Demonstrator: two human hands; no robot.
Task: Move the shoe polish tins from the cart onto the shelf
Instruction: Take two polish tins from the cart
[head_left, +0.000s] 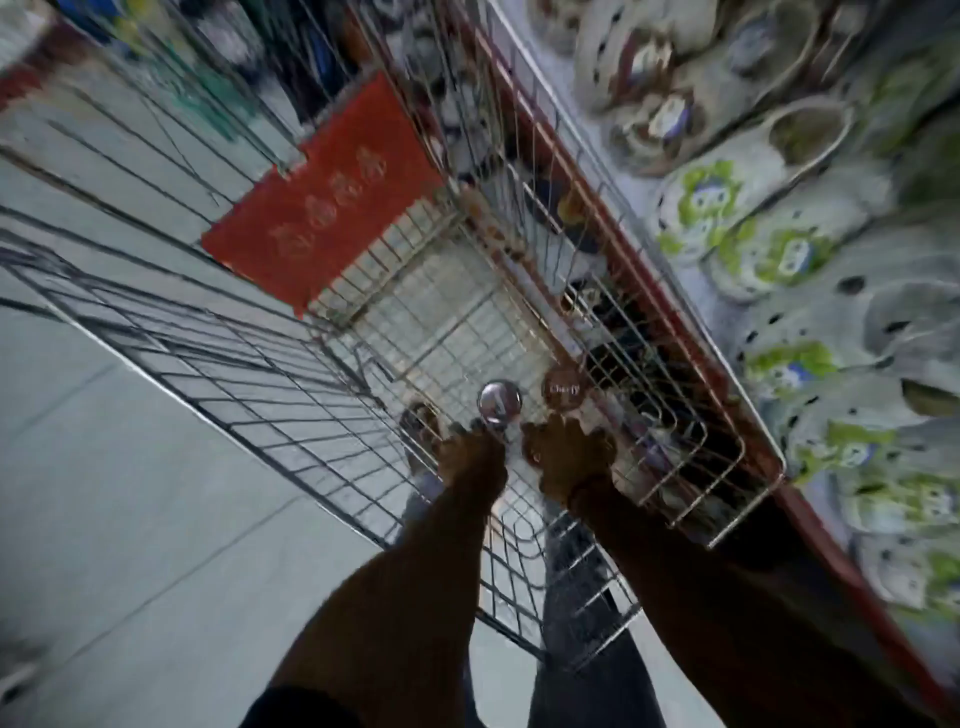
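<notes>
I look down into a wire cart (270, 395). On its floor near me is a shiny silver shoe polish tin (500, 401), and a brown shoe polish tin (565, 387) with white lettering sits just to its right. My left hand (470, 460) reaches in, and its fingertips close around the silver tin's near rim. My right hand (569, 460) is curled just below the brown tin, its fingertips at the tin's edge. Blur hides whether it grips the tin. A third round tin-like thing (421, 415) lies left of my left hand. The shelf (631, 244), red-edged, runs along the cart's right side.
Slippers with green cartoon prints (727, 208) fill the shelf on the right. A red sign (322, 208) hangs on the cart's far end. More wire carts (130, 135) stand to the left on a pale tiled floor (130, 519). My legs show under the cart.
</notes>
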